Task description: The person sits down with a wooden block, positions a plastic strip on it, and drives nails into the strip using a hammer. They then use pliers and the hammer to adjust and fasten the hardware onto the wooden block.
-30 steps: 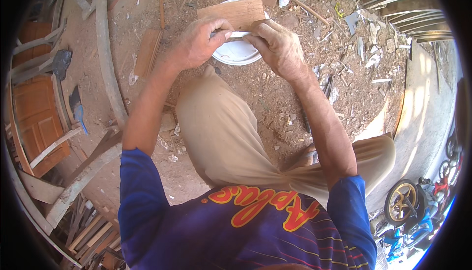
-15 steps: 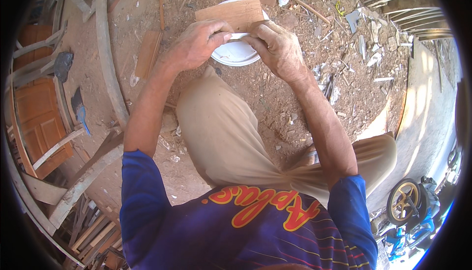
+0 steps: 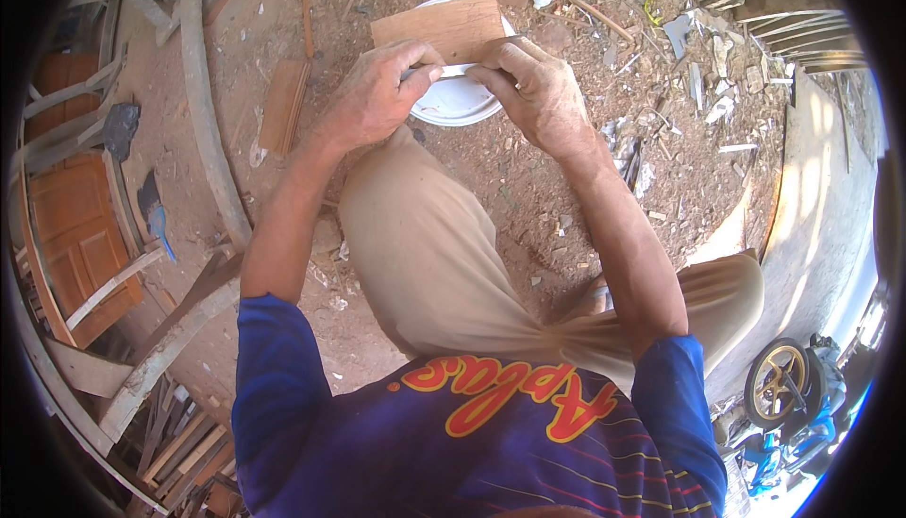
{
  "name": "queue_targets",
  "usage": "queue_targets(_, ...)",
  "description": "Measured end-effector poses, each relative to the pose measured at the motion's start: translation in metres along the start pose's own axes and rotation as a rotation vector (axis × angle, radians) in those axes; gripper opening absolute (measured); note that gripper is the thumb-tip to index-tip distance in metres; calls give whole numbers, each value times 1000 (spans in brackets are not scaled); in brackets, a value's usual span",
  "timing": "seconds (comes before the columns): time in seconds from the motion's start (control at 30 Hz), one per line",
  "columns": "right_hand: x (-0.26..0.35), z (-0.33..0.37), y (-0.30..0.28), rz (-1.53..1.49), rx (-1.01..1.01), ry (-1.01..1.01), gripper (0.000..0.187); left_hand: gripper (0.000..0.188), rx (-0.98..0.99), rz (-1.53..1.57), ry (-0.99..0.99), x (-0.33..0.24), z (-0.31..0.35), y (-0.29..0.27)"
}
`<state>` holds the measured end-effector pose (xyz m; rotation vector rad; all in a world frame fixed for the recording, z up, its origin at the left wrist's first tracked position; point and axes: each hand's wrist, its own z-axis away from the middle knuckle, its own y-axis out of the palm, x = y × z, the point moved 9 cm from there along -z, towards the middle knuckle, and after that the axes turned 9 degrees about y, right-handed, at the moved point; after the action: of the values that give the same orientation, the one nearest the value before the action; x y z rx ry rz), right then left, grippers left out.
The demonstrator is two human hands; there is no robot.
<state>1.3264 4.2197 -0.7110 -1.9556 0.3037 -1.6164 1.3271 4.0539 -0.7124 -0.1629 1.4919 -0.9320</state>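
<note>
Both of my hands grip a flat, light brown wooden board (image 3: 444,27) near its close edge. My left hand (image 3: 379,91) is closed at the left end, its thumb pressing near the edge. At the other end, my right hand (image 3: 530,84) has its fingers curled over and its thumb below. Between the thumbs runs a narrow white strip (image 3: 457,71); whether it is the board's lit edge or a separate piece, I cannot tell. Under the board is a round white lid or bucket top (image 3: 455,105), partly covered by board and hands.
Wood chips and scraps litter the dirt ground (image 3: 566,197). A brown wood piece (image 3: 285,106) lies to the left, near a long, rough pole (image 3: 209,112). Panelled wooden doors (image 3: 80,235) stand far left. A motorbike wheel (image 3: 777,384) shows at lower right. Slatted wood (image 3: 793,8) is at upper right.
Almost nothing differs. The board and both hands keep their grip, with only a very slight shift in the view.
</note>
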Motion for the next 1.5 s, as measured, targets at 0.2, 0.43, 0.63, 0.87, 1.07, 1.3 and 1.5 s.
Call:
queue_targets(0.2, -6, 1, -7, -102, -16, 94, 14, 25, 21, 41, -16, 4, -2, 0)
queue_targets(0.43, -29, 1, -2, -269, -15, 312, 17, 25, 17, 61, -51, 8, -2, 2)
queue_targets(0.63, -49, -4, -35, -233, -117, 511, 22, 27, 47, 52, -15, 15, -5, 1)
queue_targets(0.87, -77, 1, -54, -342, -142, 484, 13, 28, 164, 141, -100, 31, -14, 1)
queue_targets(1.07, -62, 6, -39, -335, -97, 512, 13, 32, 259, 316, -189, 37, -30, -7)
queue_targets(1.3, -68, 10, -41, -263, -93, 477, 18, 37, 287, 356, -150, 37, -36, -11)
queue_targets(1.5, -31, 3, -27, -139, 36, 434, 21, 32, 245, 366, -144, 33, -34, -10)
